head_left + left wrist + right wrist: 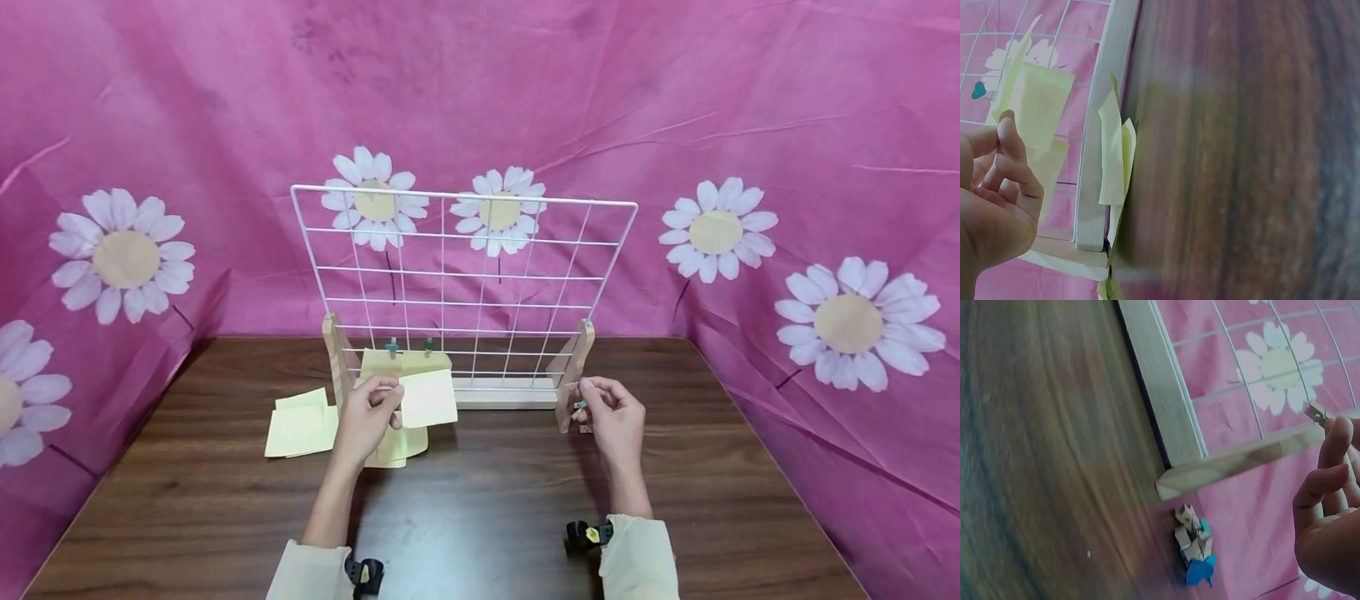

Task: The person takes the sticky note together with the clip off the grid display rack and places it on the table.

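My left hand (369,418) pinches a pale yellow sticky note (431,398) by its left edge between thumb and fingertips. The note is held up before the lower left of a white wire grid (465,197). Behind it, another yellow note (375,362) hangs on the grid under two green clips, one heart-shaped clip (979,90) showing in the left wrist view. My right hand (619,418) is raised by the grid's right wooden support (576,379). Its thumb and fingertips pinch a small wooden clothespin (1315,414).
A heap of small wooden clothespins (1194,540) with blue and green decorations lies beside the right support. Yellow notes (300,433) lie on the brown table (480,517) at the left, and more notes (393,452) show below my left hand. A pink flowered cloth (480,83) surrounds the table.
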`<state>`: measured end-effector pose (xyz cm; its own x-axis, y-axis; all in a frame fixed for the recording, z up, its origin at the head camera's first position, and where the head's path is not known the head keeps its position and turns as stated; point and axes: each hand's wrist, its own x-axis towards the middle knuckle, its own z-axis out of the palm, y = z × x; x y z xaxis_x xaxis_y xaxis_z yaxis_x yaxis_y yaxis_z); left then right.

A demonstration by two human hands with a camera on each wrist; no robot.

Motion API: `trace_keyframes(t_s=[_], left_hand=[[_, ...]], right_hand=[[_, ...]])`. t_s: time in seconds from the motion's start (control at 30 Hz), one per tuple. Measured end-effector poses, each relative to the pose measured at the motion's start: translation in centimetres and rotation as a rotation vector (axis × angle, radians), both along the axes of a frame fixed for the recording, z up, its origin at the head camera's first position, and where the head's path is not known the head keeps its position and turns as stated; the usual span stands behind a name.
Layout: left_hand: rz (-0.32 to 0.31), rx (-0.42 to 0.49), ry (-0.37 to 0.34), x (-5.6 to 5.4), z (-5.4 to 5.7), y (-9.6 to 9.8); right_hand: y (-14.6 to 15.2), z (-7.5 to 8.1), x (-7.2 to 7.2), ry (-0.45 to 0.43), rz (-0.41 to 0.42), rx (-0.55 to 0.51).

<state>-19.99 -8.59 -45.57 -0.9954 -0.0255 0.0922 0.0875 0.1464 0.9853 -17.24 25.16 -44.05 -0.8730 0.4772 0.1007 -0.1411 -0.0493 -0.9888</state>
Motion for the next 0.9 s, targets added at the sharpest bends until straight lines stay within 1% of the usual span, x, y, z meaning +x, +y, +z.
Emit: trace_keyframes(t_s=[0.1,0.27,0.4,0.63,0.77,0.9], left_hand=[[-0.002,-0.015,-0.005,-0.1,0.1,-0.2],[0.001,-0.034,-0.015,0.0,0.2,-0.4],[-0.008,-0.049,-0.009,0.1,-0.1,-0.5],[0.006,-0.062,-0.005,0.4,-0.5,-0.8],[-0.011,-0.075,-0.018,0.4,-0.7,-1.0],[-0.017,-0.127,-0.024,0.2,-0.8,-1.1]], right_hand=[[0.6,0.1,-0.1,0.007,-0.012,-0.021],[1.3,0.0,0.3,-0.026,-0.039,-0.02],[1.8,-0.5,0.4,-0.026,-0.05,-0.02],[1.9,-1.7,1.1,-0.085,-0.055,0.025],[2.2,-2.2,1.1,-0.079,-0.054,0.02],[2.7,-2.5,0.8,-0.061,-0.057,0.002]])
